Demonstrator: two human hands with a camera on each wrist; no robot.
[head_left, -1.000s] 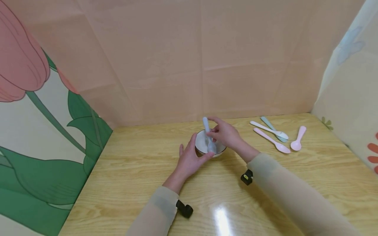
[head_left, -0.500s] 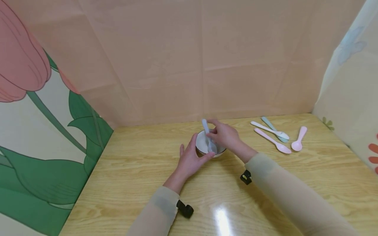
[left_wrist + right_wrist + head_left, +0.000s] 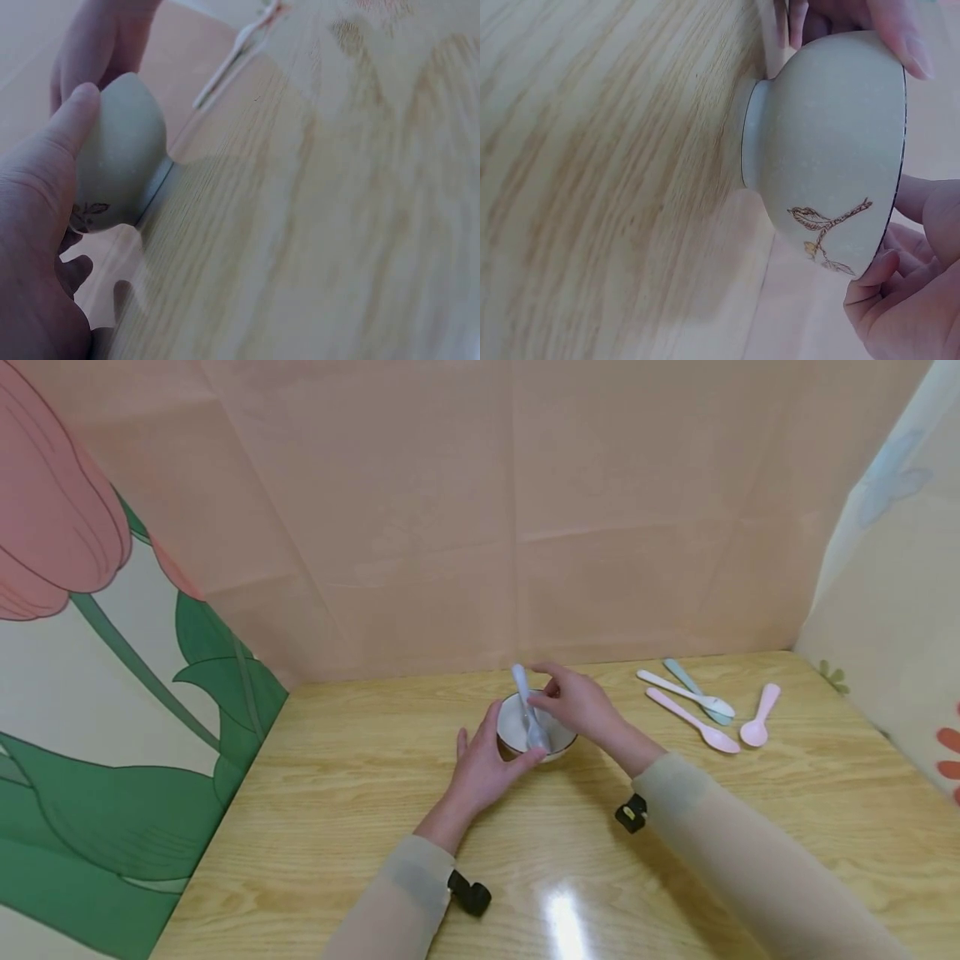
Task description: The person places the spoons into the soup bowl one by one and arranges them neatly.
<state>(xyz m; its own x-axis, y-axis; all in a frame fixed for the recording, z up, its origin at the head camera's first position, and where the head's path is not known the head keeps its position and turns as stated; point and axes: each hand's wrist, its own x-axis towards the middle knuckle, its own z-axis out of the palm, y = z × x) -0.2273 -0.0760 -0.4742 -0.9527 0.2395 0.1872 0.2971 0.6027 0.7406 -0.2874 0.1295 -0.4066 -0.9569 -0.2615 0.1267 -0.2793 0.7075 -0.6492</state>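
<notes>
A white bowl (image 3: 513,720) with a dark rim and a brown leaf pattern stands on the wooden table. My left hand (image 3: 480,768) grips its near left side, thumb at the rim and fingers round the wall. A pale blue spoon (image 3: 522,693) leans in the bowl, its handle end sticking out past the far rim. Beside the handle is my right hand (image 3: 581,702), fingers loosely spread, thumb tip close to the handle's right edge. In the right wrist view, the bowl (image 3: 832,135) hides the spoon, and my right-hand fingers (image 3: 922,300) are at its rim.
On the right of the table (image 3: 337,777) lie a white spoon (image 3: 678,691) crossing a blue-green spoon (image 3: 681,673), a long pink spoon (image 3: 686,716) and a shorter pink spoon (image 3: 759,714). A peach backdrop (image 3: 405,527) rises behind the table.
My right hand has moved slightly right and its fingers have loosened from the spoon, whose handle now shows more fully. The left hand keeps its hold on the bowl.
</notes>
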